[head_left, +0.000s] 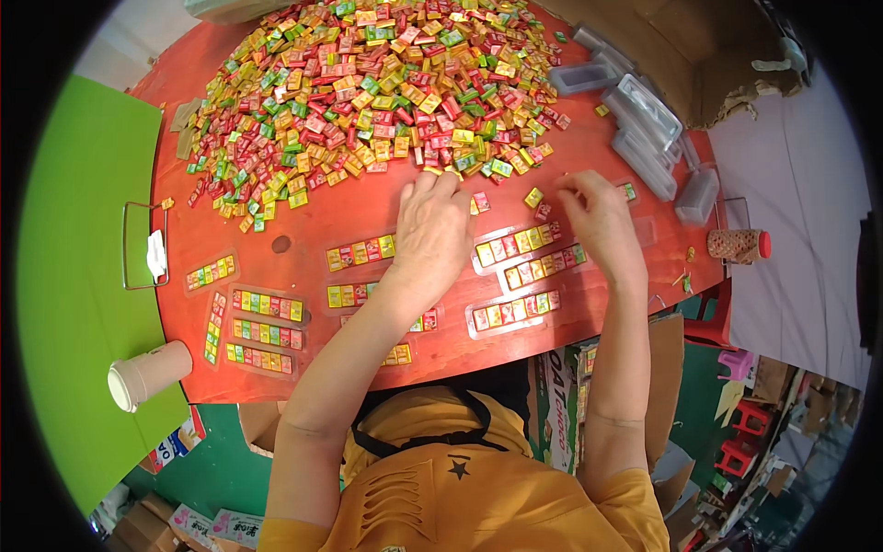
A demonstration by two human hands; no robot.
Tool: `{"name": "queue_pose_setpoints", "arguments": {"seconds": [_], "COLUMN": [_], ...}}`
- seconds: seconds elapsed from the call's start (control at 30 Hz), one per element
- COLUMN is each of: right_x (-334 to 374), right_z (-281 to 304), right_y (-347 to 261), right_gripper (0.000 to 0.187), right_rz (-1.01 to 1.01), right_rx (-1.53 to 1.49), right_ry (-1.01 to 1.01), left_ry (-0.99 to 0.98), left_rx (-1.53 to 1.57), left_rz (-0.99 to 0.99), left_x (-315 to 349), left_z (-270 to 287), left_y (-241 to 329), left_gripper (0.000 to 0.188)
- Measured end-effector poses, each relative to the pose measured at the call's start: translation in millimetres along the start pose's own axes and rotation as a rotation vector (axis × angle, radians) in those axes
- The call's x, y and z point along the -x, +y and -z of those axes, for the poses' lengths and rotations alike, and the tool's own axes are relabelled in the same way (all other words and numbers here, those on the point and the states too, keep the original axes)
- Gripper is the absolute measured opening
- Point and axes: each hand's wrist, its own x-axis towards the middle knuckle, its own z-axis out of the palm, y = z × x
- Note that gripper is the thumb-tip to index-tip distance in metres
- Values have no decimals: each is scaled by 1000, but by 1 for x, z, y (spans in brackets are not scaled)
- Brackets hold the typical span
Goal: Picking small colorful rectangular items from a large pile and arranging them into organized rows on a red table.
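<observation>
My left hand (429, 225) reaches to the near edge of a big heap of small wrapped packets (368, 101) in red, yellow, orange and green. Its fingers are bent close together on small yellow packets there. To the right, my right hand (598, 216) is curled with thumb and fingers drawn together; what they hold, if anything, is hidden. Beside its fingertips lie a loose yellow-green packet (533, 197) and a red packet (543, 212). Below the hands, clear plastic trays hold rows of packets, among them a right-hand row (515, 311) and a row partly under my left wrist (361, 252).
More filled trays (267, 305) lie at the left on the red table (198, 363). Empty clear plastic cases (648, 115) are piled at the far right by a cardboard box (690, 46). A red-lidded jar (739, 245) stands at the right edge, a beige cup (150, 375) at the left.
</observation>
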Motion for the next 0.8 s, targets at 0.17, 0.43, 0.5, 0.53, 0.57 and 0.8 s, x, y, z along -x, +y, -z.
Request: {"name": "queue_pose_setpoints", "arguments": {"seconds": [0.17,0.43,0.5,0.53,0.57,0.8], "right_x": [6,8,4,2,1,1], "right_z": [-11,-6,-8,-9,-9,-7], "right_y": [-6,-10,-10,-10,-10,-13], "right_gripper": [20,27,27,28,28,29], "right_rz": [97,106,67,40,21,73], "right_rx": [8,100,71,28,40,42], "right_ry": [-63,-151,-185,-216,-228,-230], "left_ry": [-1,-30,-49,-49,-54,-174], "left_rx": [20,69,76,74,98,187], "left_rz": [-62,-94,-95,-97,-101,-34], "left_x": [-2,-10,-14,-16,-18,-23], "left_z": [-3,-9,-10,-11,-11,-13], "left_y": [3,2,1,1,2,8], "left_gripper": [12,21,21,21,20,17]}}
